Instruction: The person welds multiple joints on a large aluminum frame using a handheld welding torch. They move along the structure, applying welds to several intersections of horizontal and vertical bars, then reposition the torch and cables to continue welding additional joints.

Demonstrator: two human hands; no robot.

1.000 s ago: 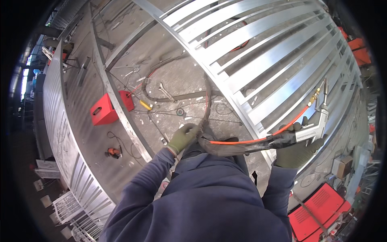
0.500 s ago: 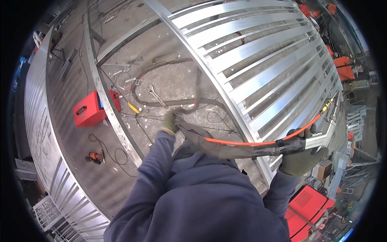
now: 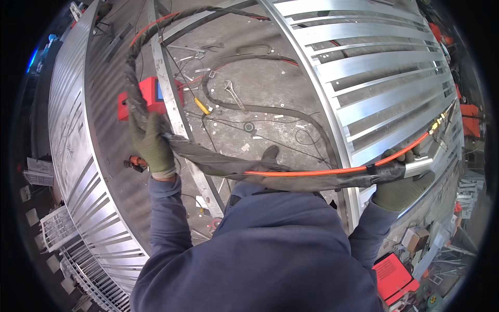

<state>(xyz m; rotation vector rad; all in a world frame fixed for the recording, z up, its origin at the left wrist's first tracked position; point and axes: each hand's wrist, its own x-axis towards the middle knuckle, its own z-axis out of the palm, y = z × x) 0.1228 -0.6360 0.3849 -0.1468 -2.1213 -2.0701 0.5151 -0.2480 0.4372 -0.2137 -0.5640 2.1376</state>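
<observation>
L hand [image 3: 153, 143] has its fingers closed round the black sheathed cable [image 3: 215, 161] — glove's a bit blurred, but the wrap reads OK. R hand [image 3: 405, 191] grips the torch handle [image 3: 418, 166], fingers curled over the top, palm beneath. So the cable spans the 2 hands in front of the waist, w/ an orange hose [image 3: 322, 171] along its upper edge, running to a brass fitting [image 3: 437, 124] nr the torch's front end. That end sits over the slatted metal panel [image 3: 374, 67] in view; can't tell if it touches. Past the L hand the cable arcs up & away, crossing the metal beam [image 3: 174, 104] in view. More cable lies on the floor, beside a wrench [image 3: 235, 94].

Step in hand, my read: cable handling, i.e. L hand manages slack while R hand holds the torch. Next move prob. calls for a firm R hold and a L hand guiding the cable clear of the beam edge — a snag there looks the main risk.

Labels/writing: nothing legible. Torch handle's pale side gives no lettering I can make out; red box [image 3: 152, 93] has 1 blue panel, poss. a screen, no readable text; red unit [image 3: 392, 278] at lower R shows dark lines, prob. vents, not print.
</observation>
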